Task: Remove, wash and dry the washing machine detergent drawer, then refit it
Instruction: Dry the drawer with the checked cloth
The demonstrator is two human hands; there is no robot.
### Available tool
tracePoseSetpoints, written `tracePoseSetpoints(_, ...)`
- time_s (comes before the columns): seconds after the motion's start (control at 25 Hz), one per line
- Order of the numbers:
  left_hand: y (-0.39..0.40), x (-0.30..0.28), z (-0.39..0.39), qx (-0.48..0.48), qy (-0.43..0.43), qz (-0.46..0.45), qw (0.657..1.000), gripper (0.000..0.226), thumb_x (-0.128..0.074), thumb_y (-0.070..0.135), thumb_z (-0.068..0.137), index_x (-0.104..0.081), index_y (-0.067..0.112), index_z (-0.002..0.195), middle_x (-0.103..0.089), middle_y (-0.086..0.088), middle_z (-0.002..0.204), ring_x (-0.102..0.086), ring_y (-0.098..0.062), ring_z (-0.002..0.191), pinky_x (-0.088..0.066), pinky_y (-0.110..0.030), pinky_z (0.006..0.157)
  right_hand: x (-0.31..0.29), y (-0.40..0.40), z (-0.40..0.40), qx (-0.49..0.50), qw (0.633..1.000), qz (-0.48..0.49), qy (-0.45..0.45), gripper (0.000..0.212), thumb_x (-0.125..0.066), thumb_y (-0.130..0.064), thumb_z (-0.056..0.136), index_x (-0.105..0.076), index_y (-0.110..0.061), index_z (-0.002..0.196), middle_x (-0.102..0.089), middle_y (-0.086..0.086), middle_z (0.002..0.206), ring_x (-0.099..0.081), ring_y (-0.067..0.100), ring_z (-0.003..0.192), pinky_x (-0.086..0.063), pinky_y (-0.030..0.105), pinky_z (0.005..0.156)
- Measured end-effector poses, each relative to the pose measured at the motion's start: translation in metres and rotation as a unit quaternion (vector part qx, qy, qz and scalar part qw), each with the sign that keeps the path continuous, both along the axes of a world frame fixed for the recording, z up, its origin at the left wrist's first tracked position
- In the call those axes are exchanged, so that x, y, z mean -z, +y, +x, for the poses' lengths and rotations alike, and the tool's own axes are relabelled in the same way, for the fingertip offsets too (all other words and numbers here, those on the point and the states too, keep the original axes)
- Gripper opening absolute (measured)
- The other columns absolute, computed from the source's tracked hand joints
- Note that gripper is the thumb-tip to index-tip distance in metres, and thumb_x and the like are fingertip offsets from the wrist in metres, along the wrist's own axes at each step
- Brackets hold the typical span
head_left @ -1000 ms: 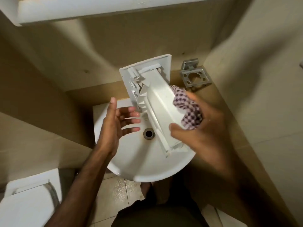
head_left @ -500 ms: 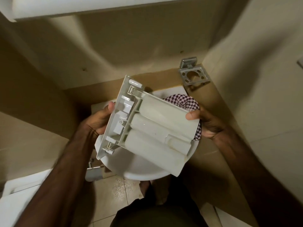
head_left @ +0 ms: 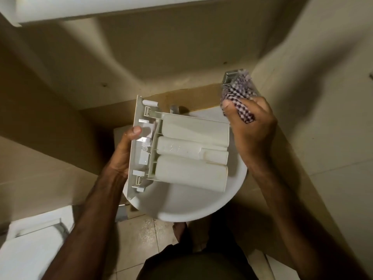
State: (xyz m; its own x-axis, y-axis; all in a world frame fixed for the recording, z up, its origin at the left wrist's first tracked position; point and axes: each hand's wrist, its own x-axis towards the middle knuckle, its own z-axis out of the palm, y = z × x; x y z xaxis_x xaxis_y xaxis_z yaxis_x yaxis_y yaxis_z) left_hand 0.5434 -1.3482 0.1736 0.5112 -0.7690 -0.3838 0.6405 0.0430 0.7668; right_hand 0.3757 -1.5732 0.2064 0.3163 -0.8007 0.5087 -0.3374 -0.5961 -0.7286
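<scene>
The white detergent drawer (head_left: 187,154) is held over the white basin (head_left: 187,207), underside up, its front panel to the left and its three rounded compartments pointing right. My left hand (head_left: 123,152) grips the front panel, thumb on its inner face. My right hand (head_left: 250,126) is raised at the drawer's far right end, clear of it, and is closed around a bunched purple-and-white checked cloth (head_left: 238,96).
A metal wall holder (head_left: 229,76) sits behind the cloth in the corner. The tap (head_left: 174,109) peeks out behind the drawer. Beige tiled walls close in on three sides. A white toilet (head_left: 30,245) stands lower left, and a white ledge (head_left: 121,9) runs overhead.
The drawer was turned underside up and taken by my left hand at its front panel. My right hand let go of its end and lifted up and right with the cloth.
</scene>
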Motion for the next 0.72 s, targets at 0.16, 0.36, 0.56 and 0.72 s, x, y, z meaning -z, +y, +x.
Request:
tracePoseSetpoints(0.16, -0.013, 0.002, -0.006, -0.034, -0.037, 0.012, 0.999, 0.058, -0.076, 0.046, 0.067, -0.076, 0.018, 0.118, -0.075, -0.009, 0.106, -0.072, -0.027, 0.092, -0.059, -0.037, 0.082, -0.006, 0.051, 0.006, -0.098, 0.969, -0.218, 0.056, 0.027, -0.082, -0.029, 0.09, -0.08, -0.011, 0.111, -0.073, 0.008, 0.116, -0.064, 0.032, 0.104, -0.052, 0.033, 0.084)
tracePoseSetpoints(0.36, -0.017, 0.013, -0.022, -0.056, -0.033, 0.008, 0.998, 0.064, -0.06, 0.043, 0.09, -0.056, 0.007, 0.142, -0.069, -0.016, 0.124, -0.069, -0.028, 0.105, -0.057, -0.039, 0.09, 0.026, 0.108, 0.024, -0.149, 0.935, -0.152, 0.285, 0.077, -0.064, -0.051, 0.089, -0.05, -0.01, 0.154, -0.063, 0.009, 0.123, -0.052, 0.029, 0.108, -0.044, 0.047, 0.09)
tracePoseSetpoints(0.56, -0.011, 0.02, -0.036, -0.061, -0.024, 0.005, 0.998, 0.067, -0.074, 0.05, 0.078, -0.063, 0.01, 0.131, -0.075, -0.01, 0.107, -0.074, -0.023, 0.086, -0.062, -0.033, 0.073, 0.031, 0.109, 0.021, -0.102, 0.939, -0.179, 0.276, 0.048, -0.058, -0.054, 0.099, -0.071, -0.021, 0.131, -0.064, 0.01, 0.115, -0.052, 0.029, 0.109, -0.041, 0.052, 0.098)
tracePoseSetpoints(0.72, -0.006, 0.021, -0.033, -0.038, -0.065, 0.011, 0.997, 0.061, -0.061, 0.041, 0.083, -0.051, 0.01, 0.134, -0.076, -0.002, 0.089, -0.073, -0.018, 0.07, -0.059, -0.031, 0.055, 0.03, 0.05, 0.022, -0.012, 0.971, -0.027, 0.238, 0.038, -0.061, -0.046, 0.091, -0.078, -0.025, 0.118, -0.066, 0.008, 0.132, -0.061, 0.033, 0.125, -0.041, 0.06, 0.114)
